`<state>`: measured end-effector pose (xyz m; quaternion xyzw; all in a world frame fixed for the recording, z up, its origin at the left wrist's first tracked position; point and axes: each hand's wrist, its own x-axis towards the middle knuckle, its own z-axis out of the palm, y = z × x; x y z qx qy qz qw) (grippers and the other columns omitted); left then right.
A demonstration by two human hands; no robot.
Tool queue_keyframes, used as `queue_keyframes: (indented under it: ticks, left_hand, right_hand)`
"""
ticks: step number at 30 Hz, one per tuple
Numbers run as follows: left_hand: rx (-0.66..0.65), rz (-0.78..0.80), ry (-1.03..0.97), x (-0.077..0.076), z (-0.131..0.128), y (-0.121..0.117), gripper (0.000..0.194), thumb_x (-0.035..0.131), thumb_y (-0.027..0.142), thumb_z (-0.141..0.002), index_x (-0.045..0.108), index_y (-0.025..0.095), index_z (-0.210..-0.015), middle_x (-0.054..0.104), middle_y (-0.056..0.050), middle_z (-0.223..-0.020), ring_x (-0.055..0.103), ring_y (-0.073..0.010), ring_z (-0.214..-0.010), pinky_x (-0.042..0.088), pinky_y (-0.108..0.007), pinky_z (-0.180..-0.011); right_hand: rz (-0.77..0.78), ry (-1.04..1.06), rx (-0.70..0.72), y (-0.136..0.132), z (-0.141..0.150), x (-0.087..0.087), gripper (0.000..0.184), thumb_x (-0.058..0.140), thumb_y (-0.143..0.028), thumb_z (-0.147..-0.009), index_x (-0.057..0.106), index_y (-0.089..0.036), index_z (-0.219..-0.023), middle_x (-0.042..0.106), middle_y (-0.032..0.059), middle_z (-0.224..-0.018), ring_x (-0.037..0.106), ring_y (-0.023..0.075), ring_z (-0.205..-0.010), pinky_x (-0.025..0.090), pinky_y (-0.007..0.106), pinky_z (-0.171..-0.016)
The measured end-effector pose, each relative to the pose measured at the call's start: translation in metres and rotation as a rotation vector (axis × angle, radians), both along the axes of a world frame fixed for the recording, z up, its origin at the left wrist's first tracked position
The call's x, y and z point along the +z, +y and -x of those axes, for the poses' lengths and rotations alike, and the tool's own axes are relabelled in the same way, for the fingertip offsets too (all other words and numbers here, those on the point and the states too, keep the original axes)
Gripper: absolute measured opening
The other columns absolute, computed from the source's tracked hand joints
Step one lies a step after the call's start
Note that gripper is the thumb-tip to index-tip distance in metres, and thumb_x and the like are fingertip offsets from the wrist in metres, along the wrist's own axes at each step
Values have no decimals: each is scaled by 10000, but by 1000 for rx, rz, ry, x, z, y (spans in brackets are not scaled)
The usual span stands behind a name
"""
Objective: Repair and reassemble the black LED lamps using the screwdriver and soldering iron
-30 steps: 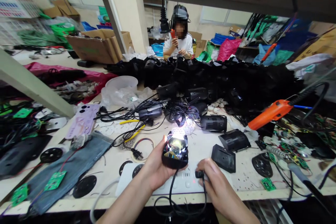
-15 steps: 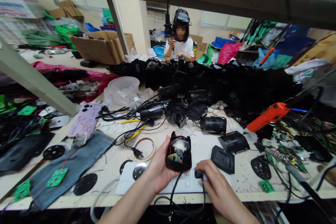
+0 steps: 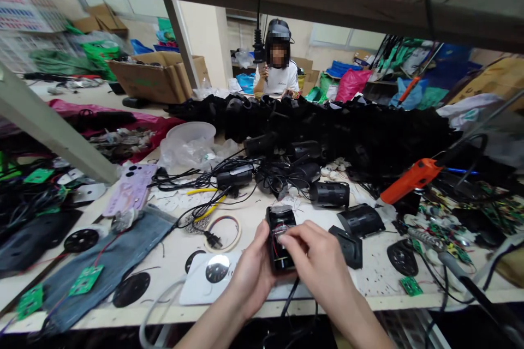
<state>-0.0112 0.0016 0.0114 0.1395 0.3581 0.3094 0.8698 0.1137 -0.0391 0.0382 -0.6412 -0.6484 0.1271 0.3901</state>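
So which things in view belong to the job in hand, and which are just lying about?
In the job:
- black housing, held in the left hand, right hand's fingers at its open side
- black cord below it

Apparently just lying about:
- purple phone
- tape roll
- blue-grey cloth
- plastic tub
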Motion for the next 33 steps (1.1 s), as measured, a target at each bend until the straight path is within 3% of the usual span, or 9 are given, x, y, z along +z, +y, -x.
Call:
queue_keyframes:
  ticks: [4, 7, 11, 17, 25, 29, 33]
  left_hand:
    - [171, -80, -9, -4, 3, -4, 526, 562, 379, -934, 388, 315, -1425, 655, -61, -1220, 629, -230, -1081, 473, -345, -950]
    - [224, -125, -25, -6, 3, -6, 603, 614, 331, -911, 340, 354, -1447, 640, -40, -1245, 621, -200, -1099, 450, -307, -982]
    - [240, -145, -45, -7, 2, -6, 533, 611, 349, -913, 405, 344, -1405, 656, -22, -1191, 621, -170, -1068, 443, -276, -987]
    - [271, -154, -82, -9, 0, -7, 446, 593, 353, -923, 467, 306, -1348, 652, -23, -1196, 610, -178, -1082, 440, -275, -989]
    - [79, -3, -89, -6, 5, -1, 467, 479, 508, -943, 564, 199, -1282, 686, -94, -1145, 614, -264, -1083, 478, -353, -906]
    - [59, -24, -119, -12, 10, -3, 519, 692, 522, -795, 599, 219, -1205, 700, -67, -1077, 619, -255, -1037, 490, -320, -830]
    - [44, -172, -98, -15, 17, -6, 526, 841, 287, -657, 624, 248, -1135, 704, -15, -935, 637, -190, -906, 473, -264, -784]
  right_hand:
    - [131, -21, -9, 7, 20, -4, 123, 700, -261, -812, 714, -209, -701, 639, -6, -646, 577, 135, -544, 419, 248, -537]
    - [174, 11, -27, 6, 27, -8, 119, 734, -176, -754, 677, -200, -653, 610, -20, -631, 544, 129, -544, 391, 241, -532]
    - [147, 66, -92, 4, 31, -12, 207, 731, -102, -712, 576, -190, -608, 559, -42, -600, 507, 116, -543, 374, 223, -524]
    - [73, 131, -112, 2, 32, -13, 245, 711, -147, -747, 519, -193, -602, 516, -50, -588, 471, 101, -525, 371, 210, -507]
    - [-127, 131, -31, -1, 25, -15, 233, 571, -215, -895, 658, -169, -684, 508, 4, -675, 515, 111, -582, 409, 218, -524]
    - [-183, 35, 26, -6, 29, -21, 234, 523, -156, -920, 662, -154, -732, 488, 23, -716, 525, 134, -637, 439, 246, -568]
    - [-194, -50, 124, -16, 29, -21, 244, 470, -109, -932, 624, -143, -745, 497, 50, -751, 526, 157, -676, 456, 272, -579]
